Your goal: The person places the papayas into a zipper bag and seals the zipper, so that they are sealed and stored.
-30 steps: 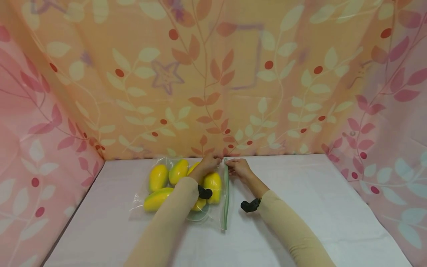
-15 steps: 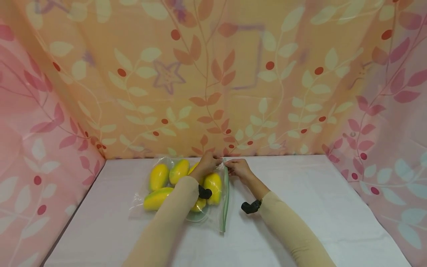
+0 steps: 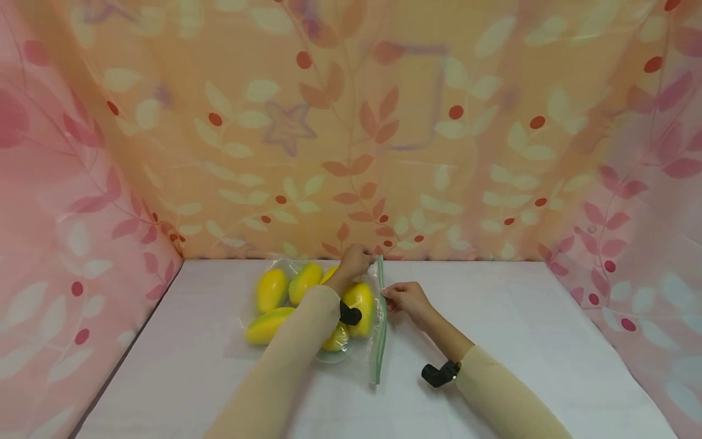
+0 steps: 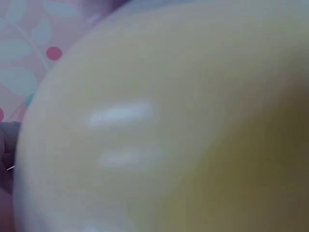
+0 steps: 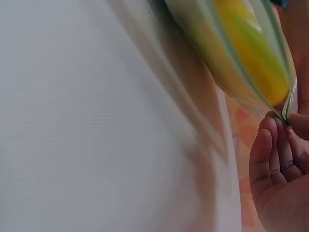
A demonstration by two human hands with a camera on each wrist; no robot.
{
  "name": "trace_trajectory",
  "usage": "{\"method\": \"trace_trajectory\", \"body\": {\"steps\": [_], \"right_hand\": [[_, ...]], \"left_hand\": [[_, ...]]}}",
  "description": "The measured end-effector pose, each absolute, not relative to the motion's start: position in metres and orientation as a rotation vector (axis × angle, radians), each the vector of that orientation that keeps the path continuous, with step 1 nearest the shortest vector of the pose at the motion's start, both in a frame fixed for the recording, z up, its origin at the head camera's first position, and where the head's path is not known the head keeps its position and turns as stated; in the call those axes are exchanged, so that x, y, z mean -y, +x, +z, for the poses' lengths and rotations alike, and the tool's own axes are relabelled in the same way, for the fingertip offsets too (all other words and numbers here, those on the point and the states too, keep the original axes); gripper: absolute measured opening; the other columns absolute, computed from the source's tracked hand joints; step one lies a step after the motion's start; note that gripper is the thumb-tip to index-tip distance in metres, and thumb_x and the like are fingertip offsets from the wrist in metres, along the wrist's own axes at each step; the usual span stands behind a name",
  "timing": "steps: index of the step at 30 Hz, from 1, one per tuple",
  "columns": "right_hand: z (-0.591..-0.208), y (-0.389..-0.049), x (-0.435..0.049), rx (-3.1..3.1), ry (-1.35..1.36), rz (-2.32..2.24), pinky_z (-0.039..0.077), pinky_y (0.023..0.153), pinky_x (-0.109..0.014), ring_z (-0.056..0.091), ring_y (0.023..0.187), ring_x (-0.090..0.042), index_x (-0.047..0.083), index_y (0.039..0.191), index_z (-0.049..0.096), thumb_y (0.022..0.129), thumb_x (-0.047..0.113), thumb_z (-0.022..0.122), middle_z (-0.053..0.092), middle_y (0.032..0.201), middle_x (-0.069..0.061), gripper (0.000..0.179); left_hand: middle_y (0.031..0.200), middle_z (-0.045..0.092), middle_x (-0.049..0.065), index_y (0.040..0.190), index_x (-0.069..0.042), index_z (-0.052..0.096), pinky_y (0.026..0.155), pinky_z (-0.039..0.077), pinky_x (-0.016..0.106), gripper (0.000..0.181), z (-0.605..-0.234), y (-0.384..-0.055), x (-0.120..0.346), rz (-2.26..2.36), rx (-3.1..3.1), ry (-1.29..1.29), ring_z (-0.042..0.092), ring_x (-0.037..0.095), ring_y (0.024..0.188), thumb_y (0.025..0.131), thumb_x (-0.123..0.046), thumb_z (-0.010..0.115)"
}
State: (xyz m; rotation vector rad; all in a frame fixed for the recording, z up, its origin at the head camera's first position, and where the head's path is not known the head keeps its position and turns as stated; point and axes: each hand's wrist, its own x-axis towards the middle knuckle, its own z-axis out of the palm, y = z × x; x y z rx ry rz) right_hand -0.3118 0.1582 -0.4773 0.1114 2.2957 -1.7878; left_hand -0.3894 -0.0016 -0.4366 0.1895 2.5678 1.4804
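Note:
A clear zip bag [image 3: 356, 363] with a green zip strip [image 3: 382, 323] lies on the table, holding several yellow-green mangoes [image 3: 270, 291]. My left hand [image 3: 353, 263] pinches the strip's far end. Slightly nearer, my right hand [image 3: 408, 299] pinches the strip between thumb and fingers. In the right wrist view, two green strip edges [image 5: 236, 60] stand apart, with a mango [image 5: 258, 63] behind, and meet at the fingertips of my right hand [image 5: 277, 179]. A blurred mango [image 4: 145, 135] fills the left wrist view and hides most of the left hand.
The table [image 3: 482, 341] has a white cover. Patterned cloth hangs as a back wall [image 3: 406, 183] and along both sides. Black camera mounts [image 3: 351, 314] sit on both wrists. A clear round outline [image 3: 331, 356] shows in the bag below the fruit.
My right hand has moved nearer along the green strip, away from the left hand, still pinching it. The left hand stays at the far end. The view has shifted slightly.

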Motion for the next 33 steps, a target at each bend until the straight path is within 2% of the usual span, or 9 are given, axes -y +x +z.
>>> {"method": "trace_trajectory", "body": {"steps": [5,10,14,18,26,33], "right_hand": [[-0.480,-0.272,-0.176,-2.287,0.019,-1.679,0.052,0.058,-0.026,0.055,0.058,-0.013,-0.007,0.094,0.070,0.093,0.017,0.065,0.061,0.065,0.000,0.025],[-0.477,-0.237,-0.193,-2.251,-0.136,-1.606,0.048,0.056,-0.025,0.054,0.058,-0.011,-0.009,0.088,0.069,0.091,0.017,0.065,0.060,0.062,0.002,0.026],[-0.479,-0.210,-0.208,-2.122,-0.280,-1.572,0.046,0.053,-0.021,0.054,0.057,-0.009,-0.016,0.086,0.063,0.090,0.017,0.067,0.061,0.062,0.003,0.034],[-0.481,-0.188,-0.223,-2.009,-0.379,-1.519,0.045,0.052,-0.019,0.056,0.057,-0.007,-0.021,0.086,0.059,0.091,0.013,0.065,0.062,0.064,0.003,0.036],[-0.471,-0.183,-0.230,-2.084,-0.458,-1.439,0.046,0.053,-0.020,0.055,0.057,-0.007,-0.013,0.082,0.064,0.091,0.014,0.064,0.061,0.065,0.000,0.029],[-0.471,-0.183,-0.234,-2.077,-0.435,-1.411,0.048,0.055,-0.021,0.056,0.059,-0.007,-0.014,0.083,0.063,0.092,0.016,0.063,0.062,0.066,0.001,0.031]], "left_hand": [[0.075,0.052,0.001,0.091,0.003,0.069,0.064,0.040,0.023,0.021,-0.434,-0.388,-0.010,1.507,-2.599,0.182,0.048,0.018,0.075,0.094,-0.016,0.063],[0.086,0.059,0.003,0.096,-0.002,0.069,0.073,0.048,0.025,0.019,-0.426,-0.390,-0.018,1.534,-2.576,0.127,0.052,0.019,0.082,0.096,-0.019,0.060],[0.095,0.065,0.008,0.099,-0.003,0.070,0.078,0.050,0.027,0.017,-0.422,-0.389,-0.023,1.594,-2.573,0.098,0.053,0.020,0.084,0.097,-0.017,0.059],[0.096,0.068,0.009,0.100,-0.003,0.072,0.076,0.051,0.026,0.017,-0.419,-0.385,-0.029,1.591,-2.570,0.144,0.055,0.019,0.083,0.095,-0.015,0.061],[0.093,0.068,0.006,0.096,-0.005,0.072,0.076,0.052,0.026,0.015,-0.413,-0.384,-0.035,1.627,-2.533,0.135,0.056,0.018,0.081,0.094,-0.017,0.063],[0.096,0.068,0.005,0.102,-0.006,0.071,0.080,0.053,0.027,0.015,-0.417,-0.384,-0.036,1.680,-2.446,0.113,0.058,0.018,0.084,0.094,-0.016,0.064]]}}
